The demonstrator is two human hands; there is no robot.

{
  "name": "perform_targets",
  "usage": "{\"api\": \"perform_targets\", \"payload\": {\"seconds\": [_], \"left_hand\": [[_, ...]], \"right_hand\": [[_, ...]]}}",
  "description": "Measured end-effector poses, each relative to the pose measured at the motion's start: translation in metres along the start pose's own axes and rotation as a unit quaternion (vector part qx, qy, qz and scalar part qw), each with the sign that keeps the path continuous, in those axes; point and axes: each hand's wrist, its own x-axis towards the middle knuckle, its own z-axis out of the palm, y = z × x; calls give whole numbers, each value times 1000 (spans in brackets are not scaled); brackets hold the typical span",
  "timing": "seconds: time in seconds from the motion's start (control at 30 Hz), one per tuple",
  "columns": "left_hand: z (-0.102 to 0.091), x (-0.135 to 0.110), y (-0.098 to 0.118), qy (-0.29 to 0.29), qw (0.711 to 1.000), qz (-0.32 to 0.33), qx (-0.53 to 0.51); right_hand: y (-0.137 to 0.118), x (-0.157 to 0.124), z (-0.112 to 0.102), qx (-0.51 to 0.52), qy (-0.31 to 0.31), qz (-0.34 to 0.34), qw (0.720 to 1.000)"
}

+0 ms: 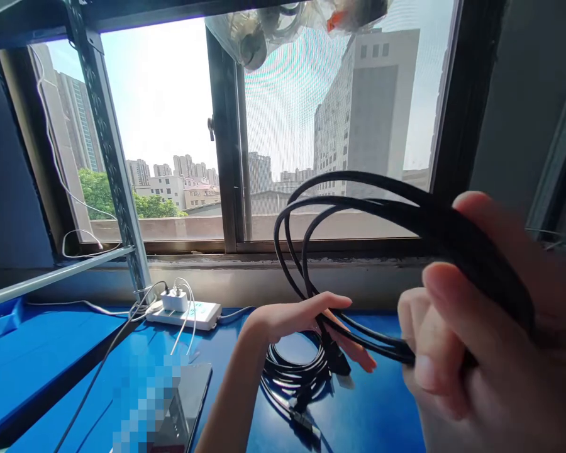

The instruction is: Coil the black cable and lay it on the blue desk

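Note:
My right hand (490, 340), large and close at the right, is closed around a loosely looped black cable (358, 204). The cable's loops stick out leftward in front of the window. At the left end of the loops is my left hand (311, 321), with its fingers pinched round the strands and the back of the wrist bent up. A dark connector (336, 357) with a pale plug end hangs just below the left fingers. Beneath, a second coiled black cable (295, 371) lies on the blue tabletop (372, 409), its connectors toward the front. Part of this coil is hidden behind my left hand.
A white power strip (183, 314) with a plugged-in charger (174, 300) stands near the window wall. A dark flat device (188, 402) lies left of my forearm, beside a blurred patch. A metal shelf post (108, 145) rises at left. Plastic bags (252, 38) hang overhead.

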Motion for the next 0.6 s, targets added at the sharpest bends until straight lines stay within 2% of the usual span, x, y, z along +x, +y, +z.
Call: {"api": "perform_targets", "payload": {"seconds": [0.07, 0.1, 0.17, 0.27, 0.4, 0.5, 0.6], "left_hand": [[2, -3, 5, -51, 997, -52, -24], [3, -3, 7, -46, 997, -61, -33], [7, -1, 9, 27, 998, -38, -37], [16, 3, 13, 125, 990, 7, -62], [23, 8, 21, 229, 955, 108, -157], [20, 10, 24, 280, 928, 152, -195], [9, 11, 22, 340, 911, 160, -171]], "right_hand": [[-1, 5, -6, 28, -17, 6, 999], [0, 7, -9, 42, -27, 8, 999], [3, 11, -11, 70, -32, 2, 997], [7, 15, -12, 98, 2, -4, 995], [20, 24, -10, 124, 32, 85, 988], [38, 32, -8, 117, 95, 129, 980], [56, 37, -5, 42, 135, 140, 980]]}}
